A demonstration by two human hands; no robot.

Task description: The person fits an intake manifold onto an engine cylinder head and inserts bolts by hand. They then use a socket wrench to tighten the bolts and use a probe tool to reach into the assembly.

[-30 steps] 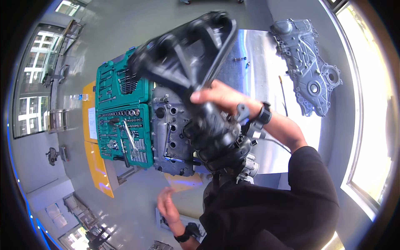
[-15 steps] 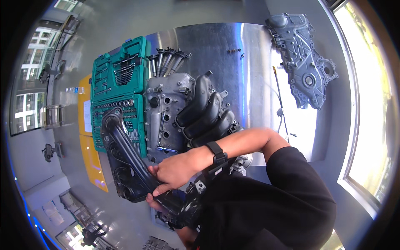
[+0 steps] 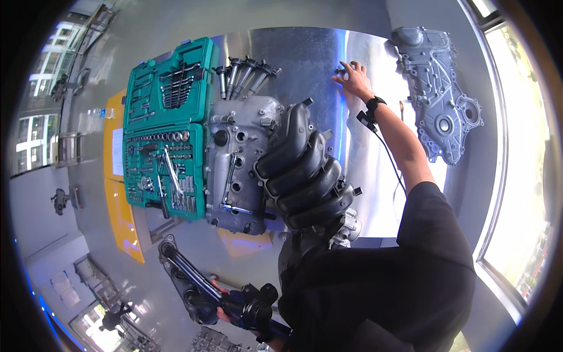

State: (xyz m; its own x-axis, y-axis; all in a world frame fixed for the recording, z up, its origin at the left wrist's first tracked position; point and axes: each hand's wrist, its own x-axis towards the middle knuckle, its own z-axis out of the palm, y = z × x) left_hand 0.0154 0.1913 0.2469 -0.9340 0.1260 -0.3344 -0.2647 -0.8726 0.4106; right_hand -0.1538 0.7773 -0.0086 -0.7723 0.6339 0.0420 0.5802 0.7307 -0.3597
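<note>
Right hand (image 3: 355,84): fingers apart, small dark fastener (image 3: 340,71) just by thumb/index tips, axis and contact unclear | left hand (image 3: 223,315): clamped on black bracket (image 3: 196,278), farther off

The long black part (image 3: 198,280) looks glossy, the tabletop (image 3: 281,53) smooth shiny metal, the tool case (image 3: 200,51) plastic.

A head-worn fisheye faces down over the metal table (image 3: 305,53), apparently close, though distortion clouds distance.
</note>
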